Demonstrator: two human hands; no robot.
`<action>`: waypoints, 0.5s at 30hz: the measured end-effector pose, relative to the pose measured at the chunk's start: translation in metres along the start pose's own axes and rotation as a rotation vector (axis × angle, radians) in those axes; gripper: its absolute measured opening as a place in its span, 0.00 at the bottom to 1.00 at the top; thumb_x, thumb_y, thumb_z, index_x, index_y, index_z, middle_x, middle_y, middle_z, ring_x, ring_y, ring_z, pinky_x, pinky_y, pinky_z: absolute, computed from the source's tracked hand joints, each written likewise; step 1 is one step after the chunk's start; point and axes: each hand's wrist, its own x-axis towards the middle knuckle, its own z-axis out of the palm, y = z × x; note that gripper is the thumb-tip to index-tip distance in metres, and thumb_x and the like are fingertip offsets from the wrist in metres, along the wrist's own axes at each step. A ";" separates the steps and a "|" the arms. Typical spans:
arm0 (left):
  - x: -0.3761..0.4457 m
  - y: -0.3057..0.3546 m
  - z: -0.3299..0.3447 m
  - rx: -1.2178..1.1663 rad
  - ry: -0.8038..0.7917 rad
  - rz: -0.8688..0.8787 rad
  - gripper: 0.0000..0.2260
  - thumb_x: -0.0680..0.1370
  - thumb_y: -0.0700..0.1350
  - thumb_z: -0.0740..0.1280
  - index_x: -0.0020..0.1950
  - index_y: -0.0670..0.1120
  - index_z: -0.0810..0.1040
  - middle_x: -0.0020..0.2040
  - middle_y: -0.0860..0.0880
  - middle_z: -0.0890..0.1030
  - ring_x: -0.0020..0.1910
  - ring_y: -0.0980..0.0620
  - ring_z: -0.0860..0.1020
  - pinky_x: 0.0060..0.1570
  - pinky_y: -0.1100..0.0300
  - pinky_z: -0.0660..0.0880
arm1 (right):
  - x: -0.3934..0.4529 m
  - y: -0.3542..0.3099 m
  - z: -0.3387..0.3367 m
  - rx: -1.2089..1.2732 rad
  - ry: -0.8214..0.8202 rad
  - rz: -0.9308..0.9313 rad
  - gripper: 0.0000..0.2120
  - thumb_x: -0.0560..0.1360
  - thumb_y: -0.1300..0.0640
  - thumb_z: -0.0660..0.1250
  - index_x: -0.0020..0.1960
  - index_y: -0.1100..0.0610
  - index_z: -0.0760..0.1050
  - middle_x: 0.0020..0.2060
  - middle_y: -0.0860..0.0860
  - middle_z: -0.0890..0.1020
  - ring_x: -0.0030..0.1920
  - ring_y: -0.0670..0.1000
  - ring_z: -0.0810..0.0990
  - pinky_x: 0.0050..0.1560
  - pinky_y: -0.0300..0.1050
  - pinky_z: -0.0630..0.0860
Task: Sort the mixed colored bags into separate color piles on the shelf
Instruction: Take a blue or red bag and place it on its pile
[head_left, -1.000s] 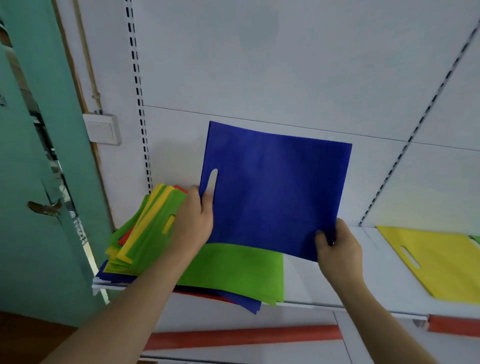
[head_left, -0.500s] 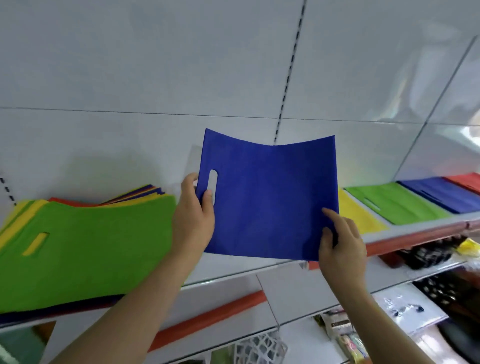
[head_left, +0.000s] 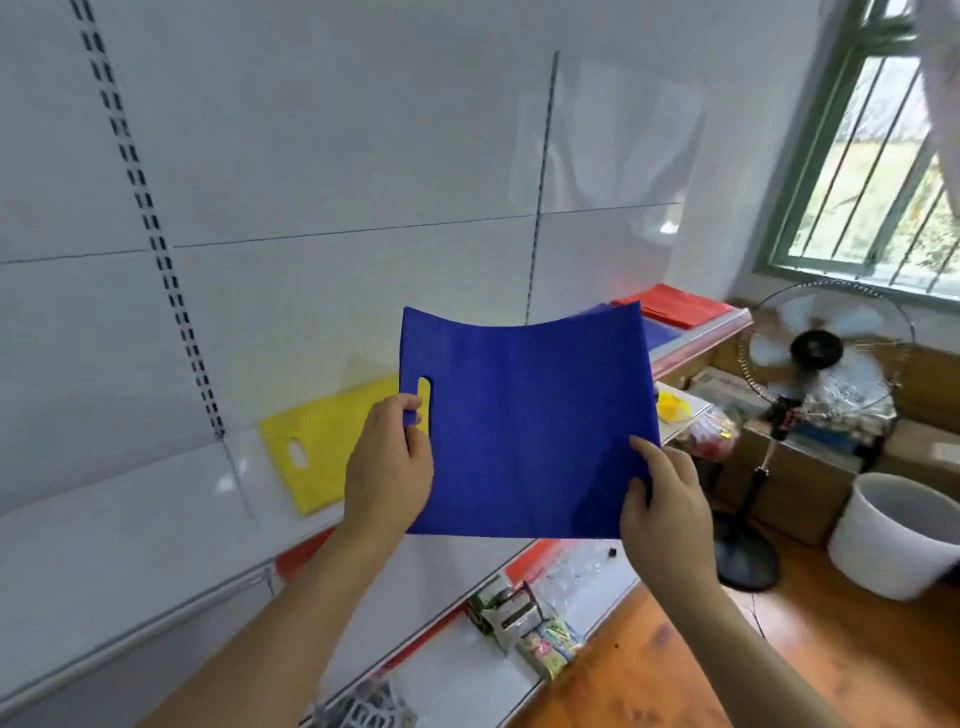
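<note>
Both hands hold the blue bag up in the air in front of the shelf: the left hand pinches it by the handle slot, the right hand grips its lower right corner. This looks like the carrying step. Next it needs laying on the blue pile near the shelf's far right end (just before the red pile), past the yellow bag.

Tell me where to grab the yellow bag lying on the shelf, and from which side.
Take the yellow bag by its near short edge beside the handle cutout, coming from the front of the shelf. It lies flat, so probably slide fingers under that edge or hook them through the cutout. Its far end is hidden behind the blue bag that both hands hold.
</note>
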 end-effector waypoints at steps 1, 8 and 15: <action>0.003 0.008 0.020 0.010 -0.031 0.016 0.13 0.84 0.40 0.63 0.67 0.51 0.75 0.62 0.53 0.79 0.53 0.57 0.76 0.46 0.66 0.71 | 0.006 0.016 -0.006 -0.011 0.000 0.025 0.22 0.82 0.65 0.61 0.75 0.56 0.72 0.66 0.49 0.74 0.53 0.45 0.72 0.52 0.45 0.74; 0.035 0.051 0.152 -0.035 -0.185 0.069 0.14 0.85 0.42 0.63 0.70 0.50 0.74 0.63 0.52 0.76 0.55 0.53 0.78 0.50 0.57 0.78 | 0.058 0.105 -0.026 -0.075 0.002 0.146 0.24 0.83 0.65 0.61 0.78 0.55 0.69 0.70 0.48 0.71 0.57 0.49 0.76 0.54 0.47 0.79; 0.095 0.079 0.284 -0.149 -0.203 0.031 0.18 0.83 0.40 0.65 0.74 0.48 0.72 0.66 0.50 0.75 0.57 0.56 0.74 0.54 0.61 0.70 | 0.159 0.182 -0.034 -0.166 0.044 0.166 0.25 0.82 0.67 0.61 0.78 0.56 0.69 0.69 0.50 0.71 0.60 0.53 0.77 0.56 0.52 0.81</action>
